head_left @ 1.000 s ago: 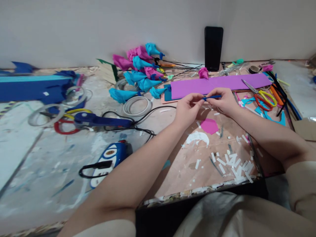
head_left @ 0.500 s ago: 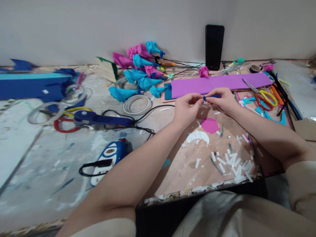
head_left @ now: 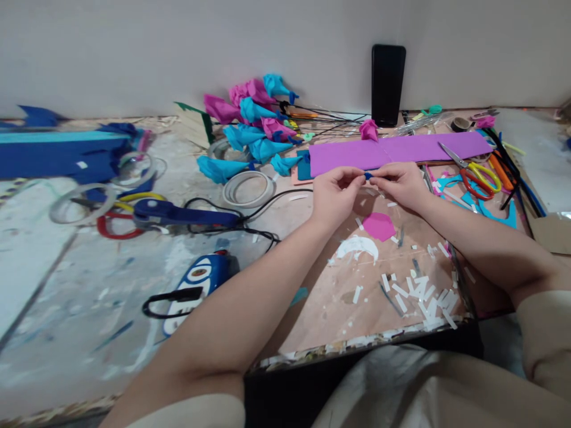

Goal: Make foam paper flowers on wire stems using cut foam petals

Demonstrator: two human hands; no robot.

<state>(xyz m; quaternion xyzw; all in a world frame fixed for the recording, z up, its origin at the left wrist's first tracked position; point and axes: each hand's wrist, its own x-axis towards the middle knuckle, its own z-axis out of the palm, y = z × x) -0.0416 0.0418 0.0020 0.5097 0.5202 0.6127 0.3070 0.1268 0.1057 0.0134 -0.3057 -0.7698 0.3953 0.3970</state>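
Between my fingertips is a small dark blue piece [head_left: 368, 176], mostly covered, so its material cannot be made out. My left hand [head_left: 338, 191] pinches it from the left, thumb and index finger together. My right hand [head_left: 400, 183] pinches its other side. Both hands hover over the near edge of a long purple sheet [head_left: 397, 150]. Below them a pink cut-out [head_left: 378, 226] lies on the work board [head_left: 321, 321], beside a white crescent-shaped scrap [head_left: 357, 248].
Blue and pink fabric-like flowers [head_left: 241, 137] on dark stems lie behind. A phone [head_left: 388, 86] leans on the wall. Scissors [head_left: 479, 179] lie right; tape rolls [head_left: 248, 190], a blue corded tool [head_left: 178, 215] and a blue-white device [head_left: 196, 291] lie left. White strips [head_left: 428, 297] are scattered nearby.
My right hand has shifted slightly down, its fingers covering more of the blue piece, whose right end no longer shows. My left hand has barely moved.
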